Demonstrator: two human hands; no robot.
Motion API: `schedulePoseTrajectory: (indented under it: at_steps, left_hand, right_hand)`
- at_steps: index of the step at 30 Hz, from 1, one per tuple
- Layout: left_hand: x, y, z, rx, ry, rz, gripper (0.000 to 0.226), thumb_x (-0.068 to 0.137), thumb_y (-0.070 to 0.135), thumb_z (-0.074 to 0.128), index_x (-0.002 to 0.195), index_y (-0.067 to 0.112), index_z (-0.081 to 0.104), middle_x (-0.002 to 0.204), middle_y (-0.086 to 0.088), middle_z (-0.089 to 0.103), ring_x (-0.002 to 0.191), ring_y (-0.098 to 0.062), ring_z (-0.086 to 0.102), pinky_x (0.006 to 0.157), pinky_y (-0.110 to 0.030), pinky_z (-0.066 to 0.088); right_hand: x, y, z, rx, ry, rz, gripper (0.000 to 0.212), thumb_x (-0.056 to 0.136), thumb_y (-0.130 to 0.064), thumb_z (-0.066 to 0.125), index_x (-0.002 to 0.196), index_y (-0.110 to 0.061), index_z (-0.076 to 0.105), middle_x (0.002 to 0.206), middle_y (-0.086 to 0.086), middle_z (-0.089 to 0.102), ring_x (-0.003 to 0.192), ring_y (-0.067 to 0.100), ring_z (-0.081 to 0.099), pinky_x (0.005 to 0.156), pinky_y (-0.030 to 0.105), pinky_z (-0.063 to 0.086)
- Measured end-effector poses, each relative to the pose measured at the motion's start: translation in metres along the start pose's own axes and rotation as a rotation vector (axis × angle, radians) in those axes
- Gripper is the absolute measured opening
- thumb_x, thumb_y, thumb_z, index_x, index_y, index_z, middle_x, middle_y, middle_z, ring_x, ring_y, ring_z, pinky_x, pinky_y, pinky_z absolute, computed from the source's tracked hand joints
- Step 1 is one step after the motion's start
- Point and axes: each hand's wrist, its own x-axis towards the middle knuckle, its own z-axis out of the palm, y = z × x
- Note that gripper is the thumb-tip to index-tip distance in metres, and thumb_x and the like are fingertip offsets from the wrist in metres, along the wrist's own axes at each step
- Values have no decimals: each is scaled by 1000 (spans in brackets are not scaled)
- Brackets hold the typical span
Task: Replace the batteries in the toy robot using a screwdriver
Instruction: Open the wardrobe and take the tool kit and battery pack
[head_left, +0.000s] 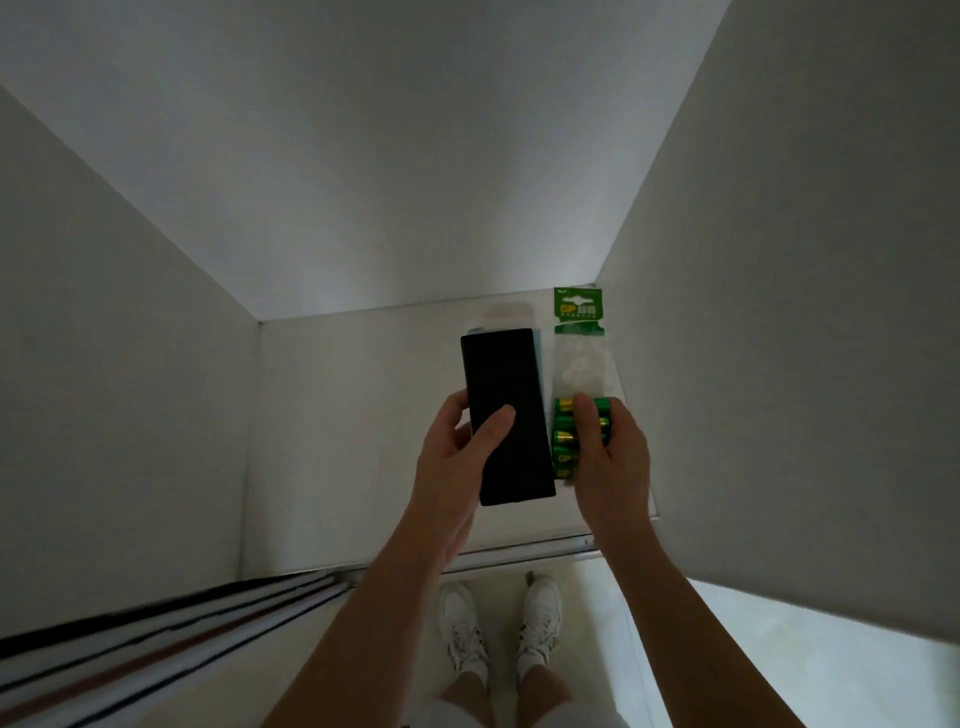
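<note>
While the white compartment is viewed from above, both hands are seen reaching onto its shelf (337, 441). The left hand (457, 457) is closed round a black box (506, 395): the thumb is laid across the top face and the fingers are curled round the left edge. The box is long and rectangular, with its long side running away from the person. Whether it is lifted or resting on the shelf cannot be told. A pale blue edge (541, 358) is visible along the far right side of the box; what it belongs to cannot be told.

The battery pack (582, 364) is located just beside the box on its right, close to the right wall (805, 312). The pack consists of a green header card at the far end, a clear blister in the middle and a row of green and gold batteries (563, 439) at the near end. The right hand (613, 462) is clamped on the near end: the thumb is pressed over the batteries and the fingers are wrapped round the right side of the pack.

A metal strip (519, 553) is fitted along the front edge of the shelf. Below it, two white shoes (460, 629) are seen on a pale floor.
</note>
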Motion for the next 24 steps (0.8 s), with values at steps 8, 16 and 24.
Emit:
schedulePoseTrajectory:
  at_steps: [8,16,24]
  left_hand:
    - [-71,37,19,48,-55,0,53,78,27,72,126,9,58,115,-18,73,105,-43,70,90,-60,57]
    - [-111,37,54,135,-139,-14,52,78,27,73,125,11,59,117,-16,73,107,-42,70,94,-62,54]
    - [-126,23,76,350,-428,-52,48,78,28,72,123,15,61,111,-12,75,100,-38,73,85,-55,59]
  right_hand:
    - [-52,-43,-50,2,130,26,26,102,-37,47,85,-18,56,69,-5,59,55,0,60,50,19,49]
    - [-94,-51,-96,96,253,105,28,102,-34,48,82,-15,56,66,1,58,51,6,57,47,29,50]
    - [-148,-47,-122,136,462,171,28,99,-42,50,87,-18,60,74,1,66,65,11,65,59,35,54]
